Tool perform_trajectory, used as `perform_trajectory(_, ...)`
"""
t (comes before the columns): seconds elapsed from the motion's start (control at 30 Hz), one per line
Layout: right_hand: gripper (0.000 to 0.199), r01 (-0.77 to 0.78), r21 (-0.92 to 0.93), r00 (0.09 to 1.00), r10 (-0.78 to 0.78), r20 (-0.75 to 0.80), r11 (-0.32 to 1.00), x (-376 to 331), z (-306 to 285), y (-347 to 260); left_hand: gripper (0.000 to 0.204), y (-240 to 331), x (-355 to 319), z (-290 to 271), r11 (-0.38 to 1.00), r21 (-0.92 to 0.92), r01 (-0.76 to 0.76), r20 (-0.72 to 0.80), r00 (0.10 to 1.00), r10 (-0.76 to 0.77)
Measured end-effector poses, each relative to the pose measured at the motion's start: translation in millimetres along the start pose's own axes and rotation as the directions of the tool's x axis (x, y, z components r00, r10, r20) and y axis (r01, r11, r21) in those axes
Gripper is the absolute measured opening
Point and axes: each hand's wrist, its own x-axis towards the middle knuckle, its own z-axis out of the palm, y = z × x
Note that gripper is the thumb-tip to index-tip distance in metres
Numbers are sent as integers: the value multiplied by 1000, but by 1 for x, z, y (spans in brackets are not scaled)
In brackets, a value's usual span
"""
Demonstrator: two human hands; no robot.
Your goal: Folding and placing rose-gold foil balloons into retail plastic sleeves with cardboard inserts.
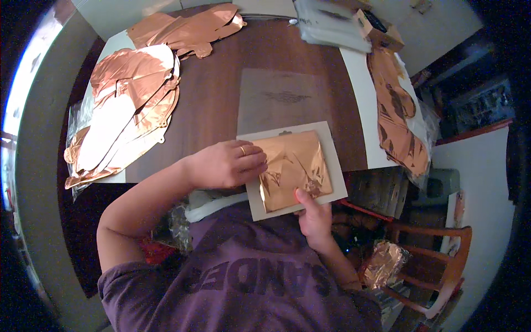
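A copper-coloured foil balloon (pixel 293 160), folded into a square, lies on a pale card (pixel 338 185) above the table's near edge. My right hand (pixel 316 221) grips the card's lower edge, its thumb pressed on the foil's lower border and its fingers mostly hidden underneath. At the upper left side, my left hand (pixel 229 163) has curled fingers closed at the foil's edge; the fingertips are partly hidden. A flat clear plastic sleeve (pixel 271 102) rests on the table just beyond the card.
Copper foil balloons lie in a heap (pixel 133 105) on the brown table (pixel 213 83) at left, with more foil (pixel 182 30) behind. Clear plastic bags (pixel 329 25), an open box (pixel 381 30) and foil shapes (pixel 395 110) line the right side. A wooden chair (pixel 459 254) stands lower right.
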Motion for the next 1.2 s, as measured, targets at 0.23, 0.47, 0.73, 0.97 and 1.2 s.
perform_trajectory(0.23, 29, -372, -61, 921, 377, 104, 926, 6, -9, -18, 30, -21, -1, 5, 994, -28, 103, 13, 995, -103)
perform_trajectory(0.47, 23, 521, -800, 850, -268, 454, 298, -16, 8, -74, 35, -34, -3, 10, 982, -144, 124, 66, 991, -116)
perform_trajectory(0.73, 91, 537, -805, 782, -209, 588, -253, 56, 51, -37, 31, -43, 8, 13, 994, -48, 95, 29, 995, -94)
perform_trajectory(0.97, 99, 485, -839, 824, -195, 533, -245, 58, 54, -33, 29, -40, 7, 13, 983, -53, 176, 19, 984, -176)
perform_trajectory(1.2, 96, 481, -842, 826, -197, 528, -242, 55, 58, -34, 29, -37, 0, 12, 974, -86, 210, -15, 977, -212)
